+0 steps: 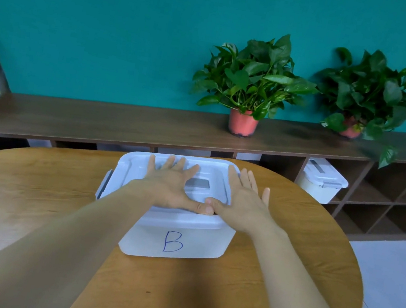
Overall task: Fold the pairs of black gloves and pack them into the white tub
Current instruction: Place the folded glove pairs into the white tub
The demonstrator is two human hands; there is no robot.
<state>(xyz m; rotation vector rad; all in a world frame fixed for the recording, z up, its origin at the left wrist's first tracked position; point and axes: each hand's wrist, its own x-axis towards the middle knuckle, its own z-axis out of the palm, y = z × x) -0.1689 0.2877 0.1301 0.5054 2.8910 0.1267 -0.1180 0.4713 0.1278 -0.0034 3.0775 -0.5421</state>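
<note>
A white tub [177, 240] marked with a blue letter B stands on the round wooden table [273, 258], its white lid [130, 166] on top. My left hand [170, 183] lies flat on the lid's left half with fingers spread. My right hand [242, 200] lies flat on the lid's right half, and the two thumbs meet near the lid's front edge. A grey handle recess [198, 183] shows between the hands. No black gloves are in sight; the tub's inside is hidden by the lid.
A long dark wooden shelf unit [121, 125] runs along the teal wall behind the table. Two potted plants [250, 81] [368, 94] stand on it. Another lidded white tub [321, 180] sits in a shelf compartment at right. Light floor shows at right.
</note>
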